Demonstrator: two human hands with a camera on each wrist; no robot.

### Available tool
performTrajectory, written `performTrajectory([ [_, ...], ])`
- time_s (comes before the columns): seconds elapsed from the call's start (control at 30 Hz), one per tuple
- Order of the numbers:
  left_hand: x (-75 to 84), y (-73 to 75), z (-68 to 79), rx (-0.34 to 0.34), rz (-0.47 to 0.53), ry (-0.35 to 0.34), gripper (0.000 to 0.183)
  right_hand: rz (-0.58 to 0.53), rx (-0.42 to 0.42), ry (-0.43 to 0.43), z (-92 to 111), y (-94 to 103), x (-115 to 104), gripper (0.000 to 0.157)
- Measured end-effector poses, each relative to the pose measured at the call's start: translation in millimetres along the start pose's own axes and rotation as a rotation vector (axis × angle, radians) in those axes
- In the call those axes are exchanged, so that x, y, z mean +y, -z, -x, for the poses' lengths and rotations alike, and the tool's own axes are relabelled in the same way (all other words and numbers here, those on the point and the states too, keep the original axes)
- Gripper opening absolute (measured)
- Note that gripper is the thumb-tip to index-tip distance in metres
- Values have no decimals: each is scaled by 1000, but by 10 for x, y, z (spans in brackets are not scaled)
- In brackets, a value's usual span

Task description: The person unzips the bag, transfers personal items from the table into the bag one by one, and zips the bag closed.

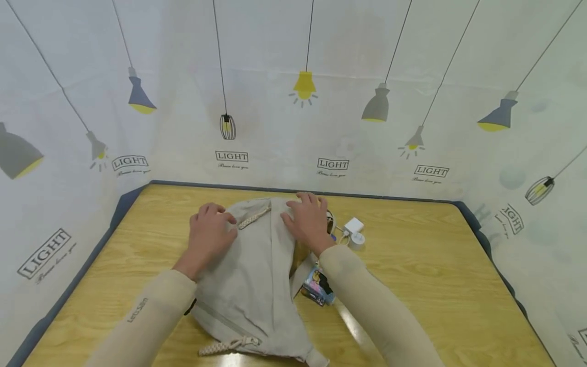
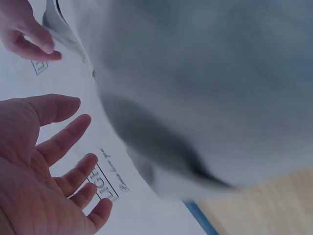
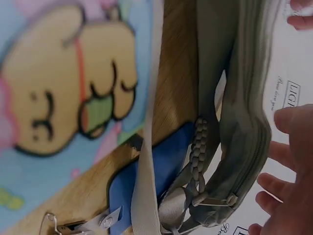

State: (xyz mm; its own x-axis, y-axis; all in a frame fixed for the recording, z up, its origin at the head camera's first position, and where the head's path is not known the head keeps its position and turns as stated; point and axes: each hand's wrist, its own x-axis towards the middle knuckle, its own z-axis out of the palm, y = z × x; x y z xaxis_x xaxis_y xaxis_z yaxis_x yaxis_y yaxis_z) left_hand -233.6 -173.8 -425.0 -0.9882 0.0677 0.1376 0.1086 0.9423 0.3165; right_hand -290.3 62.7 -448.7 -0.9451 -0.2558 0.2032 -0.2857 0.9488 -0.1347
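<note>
A light beige cloth bag (image 1: 249, 275) lies on the table, with a braided zip pull (image 1: 254, 218) near its far end and another braided pull (image 1: 229, 345) near its front. My left hand (image 1: 211, 237) is at the bag's upper left side; in the left wrist view its fingers are spread, loosely bent and hold nothing. At the upper right edge of the bag is my right hand (image 1: 308, 220), fingers apart. The right wrist view shows this hand (image 3: 288, 171) beside the bag's zipped edge (image 3: 249, 161), gripping nothing; whether it touches the cloth I cannot tell.
Right of the bag lies a pack with a cartoon print (image 1: 319, 280), beside the bag's strap (image 1: 302, 275). Farther back are a white charger (image 1: 354, 225) and a small round white item (image 1: 357, 239). A blue flat object (image 3: 168, 156) shows under the strap. Printed cloth walls surround the table.
</note>
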Motion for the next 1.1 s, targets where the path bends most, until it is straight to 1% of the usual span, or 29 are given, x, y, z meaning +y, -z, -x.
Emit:
performTrajectory([
  [0.07, 104, -60, -92, -3, -10, -32, 22, 80, -60, 16, -42, -32, 14, 39],
  [0.17, 244, -125, -242, -34, -37, -67, 23, 175, -135, 53, -70, -63, 43, 42],
  [0.3, 407, -166, -430, -104, -102, -94, 27, 250, -194, 95, -86, -78, 78, 53],
  [0.43, 503, -252, -583, -172, -147, -87, 31, 265, -244, 128, -84, -82, 93, 62],
  [0.57, 547, -375, -683, -210, -183, -84, 32, 258, -276, 135, -78, -77, 75, 77],
  [0.7, 568, -488, -726, -207, -216, -78, 31, 296, -293, 154, -100, -77, 36, 90],
  [0.87, 576, -584, -779, -201, -227, -50, 28, 333, -355, 171, -136, -84, 4, 93],
  [1.1, 555, -683, -923, -223, -240, -29, 25, 371, -412, 159, -180, -82, -3, 94],
])
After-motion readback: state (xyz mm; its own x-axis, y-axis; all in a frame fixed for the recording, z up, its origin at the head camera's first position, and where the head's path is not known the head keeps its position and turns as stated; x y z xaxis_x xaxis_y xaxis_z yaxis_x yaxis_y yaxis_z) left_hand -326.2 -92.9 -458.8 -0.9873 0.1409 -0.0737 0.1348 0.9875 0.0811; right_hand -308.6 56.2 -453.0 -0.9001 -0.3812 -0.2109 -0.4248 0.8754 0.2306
